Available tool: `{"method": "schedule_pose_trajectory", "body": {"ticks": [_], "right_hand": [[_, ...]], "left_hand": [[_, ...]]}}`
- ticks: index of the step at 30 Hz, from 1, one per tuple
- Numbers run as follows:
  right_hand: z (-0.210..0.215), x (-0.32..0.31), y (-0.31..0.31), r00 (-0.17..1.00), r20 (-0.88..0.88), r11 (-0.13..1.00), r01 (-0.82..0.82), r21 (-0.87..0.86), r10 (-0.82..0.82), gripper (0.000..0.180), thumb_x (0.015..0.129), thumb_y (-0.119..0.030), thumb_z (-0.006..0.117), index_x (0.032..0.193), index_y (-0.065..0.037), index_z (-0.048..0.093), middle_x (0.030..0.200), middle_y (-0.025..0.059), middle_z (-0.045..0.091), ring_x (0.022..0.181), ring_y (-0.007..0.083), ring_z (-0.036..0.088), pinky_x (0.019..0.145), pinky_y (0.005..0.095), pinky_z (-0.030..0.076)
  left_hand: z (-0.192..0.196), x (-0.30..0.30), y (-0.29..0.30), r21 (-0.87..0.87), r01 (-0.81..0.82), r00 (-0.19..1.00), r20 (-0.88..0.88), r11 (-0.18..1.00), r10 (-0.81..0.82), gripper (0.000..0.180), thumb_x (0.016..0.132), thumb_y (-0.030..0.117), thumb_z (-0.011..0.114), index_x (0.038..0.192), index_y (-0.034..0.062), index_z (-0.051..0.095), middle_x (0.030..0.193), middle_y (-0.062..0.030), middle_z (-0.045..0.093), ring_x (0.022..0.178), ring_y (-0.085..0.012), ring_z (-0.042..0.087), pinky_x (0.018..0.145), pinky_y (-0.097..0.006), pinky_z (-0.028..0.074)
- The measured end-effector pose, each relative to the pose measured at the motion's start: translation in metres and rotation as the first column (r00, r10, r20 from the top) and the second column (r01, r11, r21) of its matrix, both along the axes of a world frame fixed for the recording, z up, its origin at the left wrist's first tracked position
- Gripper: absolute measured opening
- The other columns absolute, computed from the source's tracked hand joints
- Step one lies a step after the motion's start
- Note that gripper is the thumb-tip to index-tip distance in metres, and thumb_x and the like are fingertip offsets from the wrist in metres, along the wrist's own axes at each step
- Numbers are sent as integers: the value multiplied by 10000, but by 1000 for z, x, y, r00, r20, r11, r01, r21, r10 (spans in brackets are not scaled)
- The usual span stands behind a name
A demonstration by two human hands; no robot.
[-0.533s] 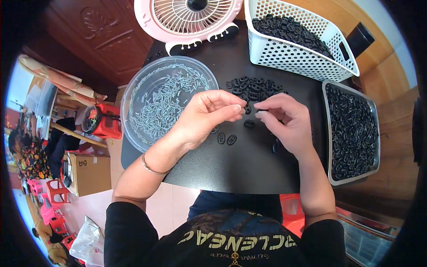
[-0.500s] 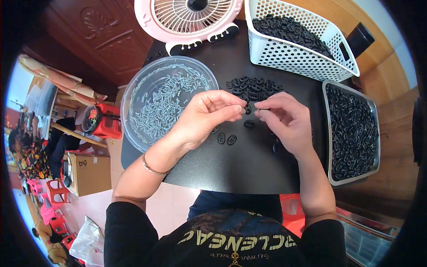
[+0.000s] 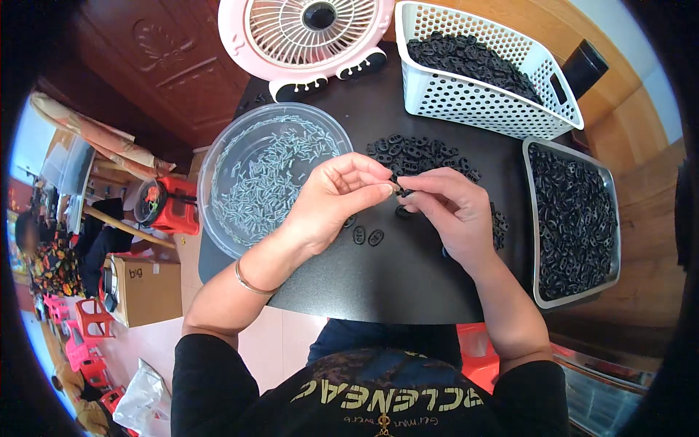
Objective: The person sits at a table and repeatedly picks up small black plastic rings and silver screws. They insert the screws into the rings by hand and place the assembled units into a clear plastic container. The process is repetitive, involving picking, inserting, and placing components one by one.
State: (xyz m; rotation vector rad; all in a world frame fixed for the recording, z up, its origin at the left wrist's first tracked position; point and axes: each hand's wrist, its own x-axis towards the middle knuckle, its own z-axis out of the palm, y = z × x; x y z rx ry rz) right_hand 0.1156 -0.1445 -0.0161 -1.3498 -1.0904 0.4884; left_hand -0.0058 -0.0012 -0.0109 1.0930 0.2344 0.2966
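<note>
My left hand (image 3: 336, 200) and my right hand (image 3: 450, 211) meet fingertip to fingertip over the black table (image 3: 378, 284), pinching a small black part (image 3: 403, 191) between them. What else the left fingertips hold is too small to tell. Just beyond the hands lies a loose pile of black oval pieces (image 3: 419, 151). Two more black pieces (image 3: 368, 236) lie on the table under my left hand. A clear round bowl (image 3: 222, 156) with several small silvery pins stands to the left of my left hand.
A white perforated basket (image 3: 473, 105) of black pieces stands at the back right. A grey metal tray (image 3: 540, 291) full of black pieces sits along the right edge. A pink fan (image 3: 306, 36) lies at the back. Red stools and a cardboard box are on the floor left.
</note>
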Motion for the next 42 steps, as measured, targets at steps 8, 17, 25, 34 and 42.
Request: {"method": "schedule_pose_trajectory", "body": {"ticks": [8,17,25,34,42], "right_hand": [[6,-11,2,978,-185,995,92,-42,-98,157,771,38,583,923,1,599,805,64,612,729,115,626,639,211,503],[2,-10,2,981,-144,990,126,-59,-133,122,739,8,637,854,1,594,758,63,632,678,93,617,608,205,495],[-1,-10,3,986,-98,991,134,-3,-134,100,731,28,634,823,2,605,783,58,623,690,95,616,632,209,503],[0,-9,2,985,-128,994,110,-20,-112,80,739,20,629,812,-4,608,766,48,616,694,91,612,623,209,499],[2,-8,0,981,-182,997,64,-46,-71,76,737,12,630,809,-6,612,754,37,606,656,76,598,583,195,483]], "left_hand": [[-4,0,0,49,-8,1000,25,999,7,138,778,-19,610,906,16,571,852,-55,620,805,-94,588,747,-214,475],[0,0,-3,31,-25,1000,-11,999,25,126,762,-32,620,857,31,568,832,-44,619,776,-87,590,724,-203,470],[-1,-1,-5,108,-58,998,36,992,54,130,769,-46,606,873,23,568,834,-37,616,783,-73,585,717,-195,472],[-1,-1,-6,207,-65,997,61,976,54,125,760,-44,621,853,24,571,830,-42,619,742,-58,580,661,-171,461],[0,-4,-9,334,-61,995,89,940,33,132,775,-63,586,893,-9,564,826,-32,601,760,-49,561,659,-167,449]]}}
